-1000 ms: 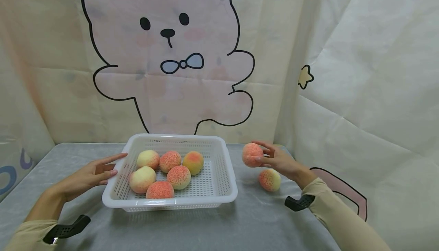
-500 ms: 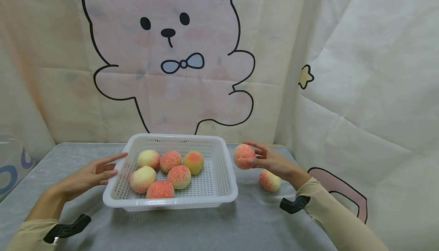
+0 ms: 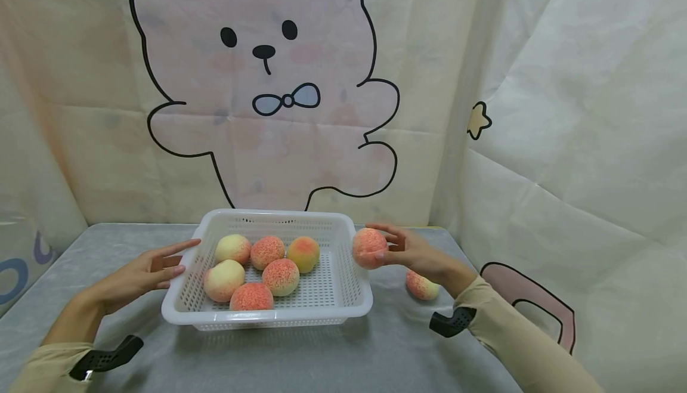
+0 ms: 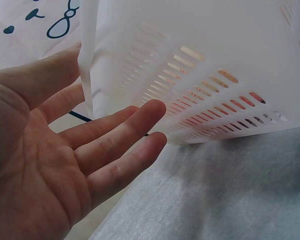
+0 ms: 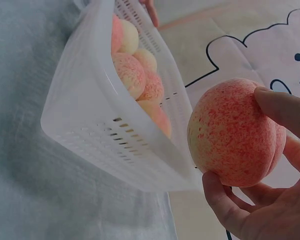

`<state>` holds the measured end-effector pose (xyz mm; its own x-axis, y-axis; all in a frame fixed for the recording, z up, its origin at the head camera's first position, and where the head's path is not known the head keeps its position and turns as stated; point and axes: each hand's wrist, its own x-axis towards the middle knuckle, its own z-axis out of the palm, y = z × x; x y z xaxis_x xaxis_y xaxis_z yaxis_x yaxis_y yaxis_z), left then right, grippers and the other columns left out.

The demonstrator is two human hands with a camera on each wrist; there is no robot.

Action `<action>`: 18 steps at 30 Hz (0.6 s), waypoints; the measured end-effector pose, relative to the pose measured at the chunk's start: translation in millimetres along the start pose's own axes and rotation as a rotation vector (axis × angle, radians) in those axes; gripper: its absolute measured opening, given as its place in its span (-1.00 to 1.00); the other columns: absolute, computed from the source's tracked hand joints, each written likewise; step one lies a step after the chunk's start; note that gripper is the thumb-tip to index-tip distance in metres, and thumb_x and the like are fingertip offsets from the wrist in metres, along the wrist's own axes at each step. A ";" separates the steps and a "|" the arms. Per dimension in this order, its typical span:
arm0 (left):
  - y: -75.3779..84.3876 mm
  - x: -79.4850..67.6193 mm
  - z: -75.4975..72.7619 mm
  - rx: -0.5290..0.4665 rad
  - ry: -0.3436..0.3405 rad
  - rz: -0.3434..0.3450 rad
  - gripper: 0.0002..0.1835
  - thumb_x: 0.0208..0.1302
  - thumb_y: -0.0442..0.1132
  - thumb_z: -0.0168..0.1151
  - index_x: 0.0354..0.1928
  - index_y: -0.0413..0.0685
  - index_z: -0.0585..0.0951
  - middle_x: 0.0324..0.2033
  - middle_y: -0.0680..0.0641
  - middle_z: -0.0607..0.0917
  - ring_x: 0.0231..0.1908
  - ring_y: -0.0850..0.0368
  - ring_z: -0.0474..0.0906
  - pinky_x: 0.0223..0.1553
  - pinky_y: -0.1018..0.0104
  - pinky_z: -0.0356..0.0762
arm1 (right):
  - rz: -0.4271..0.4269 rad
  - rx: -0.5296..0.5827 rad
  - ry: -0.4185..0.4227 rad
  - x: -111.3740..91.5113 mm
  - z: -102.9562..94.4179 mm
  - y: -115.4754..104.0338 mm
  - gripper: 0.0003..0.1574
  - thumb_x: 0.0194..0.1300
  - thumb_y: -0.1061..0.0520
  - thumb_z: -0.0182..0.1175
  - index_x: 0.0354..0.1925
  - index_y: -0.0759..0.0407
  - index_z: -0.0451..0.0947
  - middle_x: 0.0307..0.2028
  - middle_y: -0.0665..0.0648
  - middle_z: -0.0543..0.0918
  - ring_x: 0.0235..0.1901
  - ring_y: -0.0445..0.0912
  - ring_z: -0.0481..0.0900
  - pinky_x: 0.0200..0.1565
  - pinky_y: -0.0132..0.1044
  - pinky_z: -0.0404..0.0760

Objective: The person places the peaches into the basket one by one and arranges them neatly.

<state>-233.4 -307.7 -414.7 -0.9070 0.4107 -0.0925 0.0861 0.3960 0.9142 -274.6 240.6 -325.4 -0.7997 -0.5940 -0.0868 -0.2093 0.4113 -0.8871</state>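
My right hand (image 3: 415, 256) grips a pinkish-red peach (image 3: 369, 248) between thumb and fingers, held beside the right rim of a white plastic basket (image 3: 279, 316). In the right wrist view the held peach (image 5: 235, 132) shows its crease toward the palm. Several peaches, from pale yellow to red, lie inside the basket, mostly toward its left half; one is a red peach (image 3: 251, 297) by the front wall. My left hand (image 3: 139, 277) is at the basket's left side, fingers extended with the tips at its rim. In the left wrist view the fingers (image 4: 125, 135) lie along the perforated wall.
One yellow-and-red peach (image 3: 421, 285) lies on the grey table (image 3: 268, 363), right of the basket and below my right forearm. Behind the table hangs a cream curtain (image 3: 424, 35) printed with a cartoon bear; another pale curtain (image 3: 579, 142) borders the right side.
My right hand has carried the peach leftward from over the table to the basket's right rim. My left hand and the basket have stayed where they were.
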 end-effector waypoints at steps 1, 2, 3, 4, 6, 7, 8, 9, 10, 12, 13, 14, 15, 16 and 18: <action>-0.3 0.0 -0.1 -0.001 0.000 -0.001 -0.26 0.53 -0.09 0.06 0.62 0.09 0.01 0.54 -0.46 0.06 0.29 -0.27 0.49 0.08 -0.19 0.63 | -0.002 0.003 -0.004 0.7 1.4 -0.8 -0.18 0.42 0.07 0.26 0.53 -0.14 0.20 0.40 0.15 0.44 0.39 0.13 0.40 0.28 0.04 0.52; -0.5 0.0 -0.1 0.000 0.002 -0.002 -0.26 0.53 -0.09 0.06 0.62 0.09 0.01 0.54 -0.46 0.06 0.28 -0.27 0.49 0.08 -0.19 0.63 | -0.001 0.003 -0.007 1.2 2.8 -2.0 -0.18 0.41 0.07 0.27 0.53 -0.14 0.20 0.40 0.15 0.45 0.39 0.13 0.40 0.28 0.03 0.52; -0.8 -0.1 -0.1 0.001 0.003 -0.002 -0.26 0.53 -0.09 0.06 0.62 0.10 0.02 0.54 -0.46 0.06 0.28 -0.27 0.49 0.07 -0.19 0.63 | 0.002 0.008 -0.010 1.6 4.4 -3.5 -0.17 0.41 0.07 0.28 0.52 -0.14 0.20 0.40 0.14 0.45 0.40 0.12 0.39 0.29 0.03 0.51; -0.9 0.0 -0.1 0.003 0.005 -0.003 -0.26 0.53 -0.08 0.07 0.62 0.10 0.02 0.54 -0.46 0.06 0.28 -0.26 0.49 0.07 -0.20 0.63 | 0.005 0.011 -0.015 1.9 5.9 -5.1 -0.17 0.40 0.07 0.28 0.53 -0.14 0.20 0.40 0.13 0.45 0.40 0.12 0.38 0.29 0.03 0.51; -0.8 0.0 -0.1 0.005 0.007 -0.001 -0.26 0.52 -0.09 0.07 0.62 0.11 0.02 0.54 -0.46 0.06 0.29 -0.28 0.49 0.07 -0.20 0.63 | 0.006 0.018 -0.025 2.8 8.5 -7.1 -0.16 0.40 0.07 0.28 0.53 -0.14 0.21 0.41 0.12 0.43 0.40 0.12 0.39 0.29 0.03 0.50; -0.7 0.0 0.0 0.006 0.007 0.000 -0.26 0.52 -0.09 0.07 0.62 0.11 0.03 0.54 -0.46 0.06 0.29 -0.29 0.48 0.07 -0.20 0.63 | 0.006 0.019 -0.030 3.3 9.9 -8.3 -0.17 0.40 0.07 0.28 0.52 -0.15 0.21 0.41 0.12 0.43 0.40 0.11 0.39 0.29 0.03 0.50; -0.5 -0.1 0.1 0.007 0.006 0.001 -0.27 0.53 -0.09 0.07 0.62 0.11 0.02 0.54 -0.46 0.07 0.29 -0.29 0.49 0.07 -0.20 0.63 | 0.008 0.020 -0.034 3.8 11.4 -9.3 -0.17 0.39 0.08 0.29 0.52 -0.16 0.21 0.42 0.12 0.42 0.40 0.10 0.40 0.29 0.03 0.50; -0.2 -0.2 0.2 0.007 0.006 0.003 -0.27 0.53 -0.09 0.06 0.62 0.11 0.02 0.54 -0.46 0.06 0.28 -0.28 0.49 0.07 -0.19 0.63 | 0.008 0.023 -0.040 4.4 12.7 -9.8 -0.17 0.39 0.08 0.29 0.52 -0.16 0.21 0.42 0.12 0.42 0.39 0.09 0.40 0.30 0.03 0.50; 0.2 -0.4 0.3 0.007 0.006 0.004 -0.27 0.53 -0.09 0.06 0.62 0.10 0.02 0.54 -0.46 0.06 0.28 -0.26 0.50 0.07 -0.19 0.63 | 0.008 0.021 -0.044 5.3 14.1 -10.2 -0.17 0.39 0.08 0.29 0.52 -0.16 0.21 0.43 0.12 0.41 0.39 0.09 0.41 0.30 0.03 0.50; 1.2 -0.8 0.4 0.006 0.004 0.005 -0.27 0.53 -0.10 0.06 0.62 0.10 0.02 0.54 -0.46 0.06 0.27 -0.19 0.52 0.07 -0.19 0.63 | 0.008 0.027 -0.057 7.5 17.1 -10.5 -0.17 0.40 0.09 0.28 0.52 -0.18 0.21 0.44 0.13 0.39 0.39 0.10 0.41 0.31 0.05 0.49; 1.6 -1.1 0.5 0.005 0.004 0.005 -0.27 0.53 -0.10 0.06 0.62 0.10 0.02 0.54 -0.46 0.06 0.25 -0.12 0.54 0.07 -0.18 0.63 | 0.010 0.024 -0.061 8.7 18.7 -10.7 -0.16 0.39 0.08 0.29 0.52 -0.19 0.21 0.45 0.12 0.39 0.39 0.10 0.41 0.32 0.06 0.49; 2.0 -1.3 0.5 0.004 0.003 0.005 -0.27 0.53 -0.10 0.06 0.62 0.10 0.02 0.54 -0.45 0.07 0.24 -0.05 0.56 0.07 -0.18 0.63 | 0.014 0.023 -0.066 10.0 20.4 -11.1 -0.16 0.39 0.07 0.29 0.52 -0.20 0.21 0.46 0.11 0.37 0.41 0.10 0.40 0.33 0.08 0.47; 2.3 -1.6 0.5 0.002 0.002 0.004 -0.27 0.53 -0.10 0.06 0.62 0.10 0.02 0.54 -0.45 0.07 0.22 0.03 0.57 0.07 -0.17 0.63 | 0.014 0.026 -0.073 11.8 22.0 -10.9 -0.16 0.39 0.07 0.29 0.52 -0.20 0.21 0.47 0.11 0.36 0.42 0.12 0.38 0.34 0.10 0.46; 2.4 -1.8 0.6 -0.001 0.000 0.004 -0.27 0.54 -0.11 0.05 0.62 0.10 0.02 0.53 -0.45 0.08 0.20 0.11 0.59 0.08 -0.15 0.63 | 0.015 0.024 -0.077 13.4 23.9 -11.4 -0.16 0.39 0.06 0.30 0.52 -0.21 0.21 0.48 0.09 0.34 0.43 0.13 0.37 0.35 0.12 0.45; 2.5 -2.3 0.5 -0.002 0.000 0.002 -0.28 0.54 -0.11 0.05 0.62 0.11 0.02 0.54 -0.44 0.09 0.17 0.26 0.58 0.08 -0.14 0.63 | 0.019 0.015 -0.084 15.9 27.2 -12.7 -0.16 0.38 0.04 0.31 0.51 -0.23 0.22 0.49 0.08 0.32 0.45 0.15 0.33 0.36 0.17 0.43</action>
<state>-230.9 -307.3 -412.4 -0.9067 0.4119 -0.0909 0.0871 0.3936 0.9152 -269.3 207.1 -327.8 -0.7530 -0.6428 -0.1407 -0.1858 0.4128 -0.8917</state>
